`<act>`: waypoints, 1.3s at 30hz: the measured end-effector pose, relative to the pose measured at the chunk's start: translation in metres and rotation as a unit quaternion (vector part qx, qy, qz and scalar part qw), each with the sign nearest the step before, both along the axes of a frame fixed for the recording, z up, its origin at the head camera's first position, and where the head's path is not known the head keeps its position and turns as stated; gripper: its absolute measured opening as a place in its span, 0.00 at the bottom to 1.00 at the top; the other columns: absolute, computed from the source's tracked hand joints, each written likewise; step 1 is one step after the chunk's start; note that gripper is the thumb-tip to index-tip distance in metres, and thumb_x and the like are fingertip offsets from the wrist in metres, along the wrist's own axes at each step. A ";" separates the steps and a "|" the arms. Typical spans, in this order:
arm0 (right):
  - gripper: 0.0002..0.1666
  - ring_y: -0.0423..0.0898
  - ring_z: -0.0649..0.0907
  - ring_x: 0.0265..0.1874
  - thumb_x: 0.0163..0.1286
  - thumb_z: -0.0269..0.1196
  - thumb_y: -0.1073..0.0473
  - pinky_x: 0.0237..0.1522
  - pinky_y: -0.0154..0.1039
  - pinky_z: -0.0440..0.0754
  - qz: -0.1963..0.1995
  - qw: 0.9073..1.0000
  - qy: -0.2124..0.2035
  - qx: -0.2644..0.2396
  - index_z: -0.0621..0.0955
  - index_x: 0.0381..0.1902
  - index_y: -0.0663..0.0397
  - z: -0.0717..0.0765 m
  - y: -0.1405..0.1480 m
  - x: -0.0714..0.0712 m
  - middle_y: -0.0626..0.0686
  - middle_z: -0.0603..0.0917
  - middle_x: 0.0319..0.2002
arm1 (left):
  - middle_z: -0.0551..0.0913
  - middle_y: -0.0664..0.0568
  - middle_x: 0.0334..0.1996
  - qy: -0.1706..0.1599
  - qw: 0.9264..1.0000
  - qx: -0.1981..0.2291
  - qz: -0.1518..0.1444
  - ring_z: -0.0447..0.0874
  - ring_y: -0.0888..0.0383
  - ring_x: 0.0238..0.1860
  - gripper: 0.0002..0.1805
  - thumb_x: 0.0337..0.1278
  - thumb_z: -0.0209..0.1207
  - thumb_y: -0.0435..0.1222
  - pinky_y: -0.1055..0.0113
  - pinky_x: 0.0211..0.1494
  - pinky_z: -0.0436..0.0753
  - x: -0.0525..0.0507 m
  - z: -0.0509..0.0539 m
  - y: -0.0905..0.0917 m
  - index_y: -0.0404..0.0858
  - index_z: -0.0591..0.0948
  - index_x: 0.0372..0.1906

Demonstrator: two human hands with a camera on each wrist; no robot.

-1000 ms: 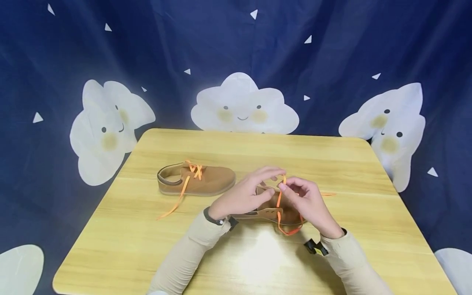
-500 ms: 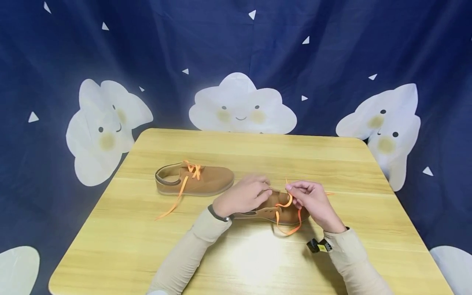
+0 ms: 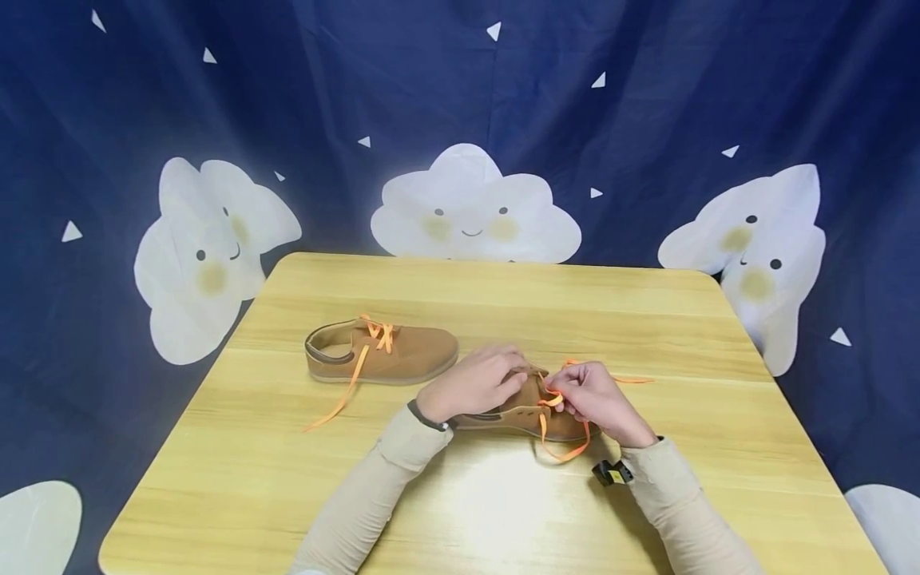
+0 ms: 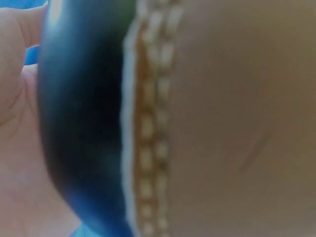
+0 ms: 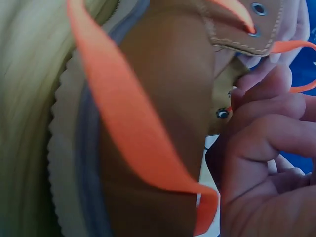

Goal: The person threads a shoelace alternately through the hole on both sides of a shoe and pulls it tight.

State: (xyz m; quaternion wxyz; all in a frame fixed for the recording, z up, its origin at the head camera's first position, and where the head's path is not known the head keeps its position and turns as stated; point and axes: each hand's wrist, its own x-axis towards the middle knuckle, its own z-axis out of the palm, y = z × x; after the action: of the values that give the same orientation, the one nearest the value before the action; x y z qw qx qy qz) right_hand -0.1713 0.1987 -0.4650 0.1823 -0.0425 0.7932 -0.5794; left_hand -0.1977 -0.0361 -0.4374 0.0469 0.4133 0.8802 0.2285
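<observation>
A brown shoe (image 3: 519,417) with an orange shoelace (image 3: 573,454) lies on its sole at the table's centre right, toe pointing right. My left hand (image 3: 474,384) holds it near the opening, with bent fingers over the tongue and far side. My right hand (image 3: 593,401) pinches the lace over the front of the lacing. The fingertips that meet the lace are partly hidden. In the right wrist view, the lace crosses the shoe's toe (image 5: 163,64) and runs through an eyelet of the stitched flap (image 5: 242,24). The left wrist view is blurred; a stitched edge (image 4: 148,128) shows.
A second brown shoe (image 3: 420,351) stands to the left, its orange lace (image 3: 348,391) partly threaded with one end trailing on the wooden table (image 3: 201,479). Behind the table hangs a dark blue curtain (image 3: 431,72) with cloud shapes.
My left hand has drawn back from the lace and settled on the shoe. The right hand first pulled the lace rightward, then came lower and closer to the eyelets.
</observation>
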 end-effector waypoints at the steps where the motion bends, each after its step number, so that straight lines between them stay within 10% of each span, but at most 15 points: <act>1: 0.17 0.34 0.67 0.11 0.77 0.57 0.62 0.15 0.27 0.62 -0.004 1.000 0.000 0.003 0.86 0.46 0.74 -0.001 0.000 0.000 0.45 0.82 0.20 | 0.86 0.49 0.51 -0.001 1.000 0.001 0.000 0.84 0.54 0.54 0.17 0.78 0.51 0.38 0.60 0.61 0.83 0.000 0.000 0.000 0.36 0.86 0.55; 22: 0.15 0.38 0.76 0.13 0.76 0.63 0.60 0.17 0.30 0.73 -0.067 0.993 0.072 0.069 0.87 0.35 0.67 -0.012 -0.022 0.009 0.46 0.83 0.17 | 0.84 0.50 0.64 -0.141 0.988 0.025 0.053 0.81 0.53 0.66 0.23 0.68 0.54 0.38 0.55 0.70 0.78 -0.003 -0.010 0.013 0.40 0.80 0.65; 32: 0.14 0.38 0.77 0.13 0.76 0.63 0.60 0.17 0.30 0.73 -0.082 0.991 0.085 0.070 0.87 0.36 0.67 -0.012 -0.023 0.008 0.47 0.84 0.17 | 0.83 0.54 0.65 -0.176 0.980 0.039 0.082 0.74 0.50 0.72 0.24 0.66 0.55 0.40 0.34 0.80 0.51 -0.005 -0.014 0.021 0.43 0.81 0.65; 39: 0.14 0.39 0.79 0.16 0.78 0.59 0.63 0.21 0.31 0.78 -0.066 0.993 0.088 0.051 0.87 0.42 0.70 -0.011 -0.017 0.007 0.54 0.86 0.21 | 0.81 0.50 0.68 -0.183 0.977 0.081 0.074 0.82 0.51 0.62 0.24 0.69 0.55 0.37 0.50 0.73 0.70 -0.004 -0.013 0.024 0.39 0.79 0.67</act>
State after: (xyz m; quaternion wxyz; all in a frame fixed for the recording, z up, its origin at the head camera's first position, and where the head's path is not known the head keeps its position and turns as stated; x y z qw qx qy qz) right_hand -0.1641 0.1816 -0.4759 0.0755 -0.0317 0.8356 -0.5431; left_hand -0.2014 -0.0121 -0.4507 0.1562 0.3012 0.8632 0.3738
